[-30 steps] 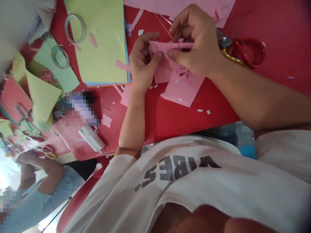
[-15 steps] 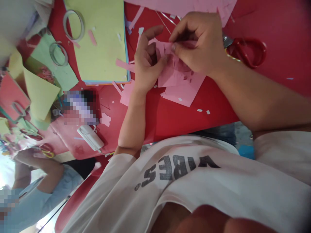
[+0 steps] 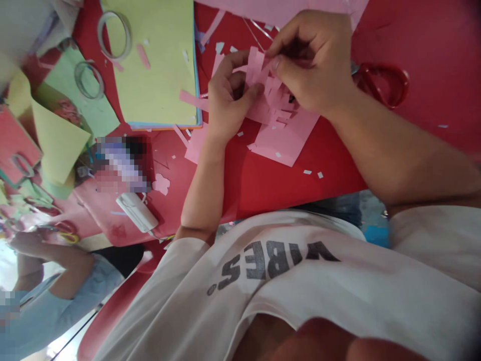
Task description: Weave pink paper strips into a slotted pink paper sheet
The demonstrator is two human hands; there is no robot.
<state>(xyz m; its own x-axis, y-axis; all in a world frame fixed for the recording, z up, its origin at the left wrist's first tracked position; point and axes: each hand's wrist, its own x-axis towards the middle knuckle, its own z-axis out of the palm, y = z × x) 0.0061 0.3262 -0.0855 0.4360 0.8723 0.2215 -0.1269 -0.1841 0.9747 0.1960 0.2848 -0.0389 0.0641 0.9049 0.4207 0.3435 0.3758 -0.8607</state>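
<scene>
My right grip is closed, pinching the cut pink paper above the red table; my left grip is closed on its other side, thumb on top. Red-handled scissors lie at 3 o'clock, a yellow-green paper stack at 10 o'clock.

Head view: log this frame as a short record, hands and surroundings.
left hand: thumb and fingers grip the slit pink paper
right hand: pinches the paper's cut strips
below paper: pink sheet
beside right hand: red-handled scissors
surface: red tabletop, with small paper scraps
further off: yellow-green card stack, tape roll, white plastic object
co-worker: hand at lower left, light blue sleeve
</scene>
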